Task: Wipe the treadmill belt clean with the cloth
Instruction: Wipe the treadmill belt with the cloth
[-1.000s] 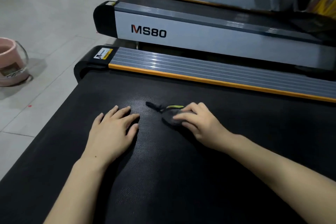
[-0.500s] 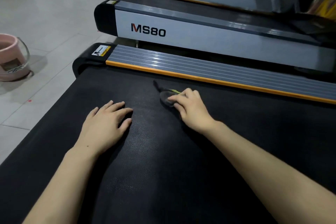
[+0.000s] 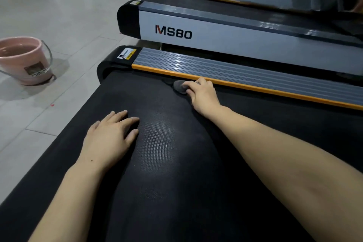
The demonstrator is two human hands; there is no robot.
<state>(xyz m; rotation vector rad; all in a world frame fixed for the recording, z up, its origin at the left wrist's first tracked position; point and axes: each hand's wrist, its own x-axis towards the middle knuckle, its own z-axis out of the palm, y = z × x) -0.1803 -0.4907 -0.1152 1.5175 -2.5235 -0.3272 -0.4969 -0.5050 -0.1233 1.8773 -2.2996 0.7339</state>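
Note:
The black treadmill belt (image 3: 176,163) fills the lower part of the view. A small dark grey cloth (image 3: 179,86) lies bunched on the belt at its far edge, right against the orange strip of the side rail (image 3: 255,78). My right hand (image 3: 203,95) has its fingers curled over the cloth and holds it down on the belt; part of the cloth is hidden under the fingers. My left hand (image 3: 112,135) rests flat on the belt, fingers straight, nearer to me and to the left of the cloth.
A pink bucket (image 3: 25,61) with water stands on the tiled floor to the left. A second treadmill marked MS80 (image 3: 216,31) runs parallel beyond the rail, with more machines behind it. The belt's rear end cap (image 3: 110,63) is at the left.
My right hand has pushed the cloth away from me across the belt, from near the middle up to the orange rail edge. My left hand stays flat on the belt.

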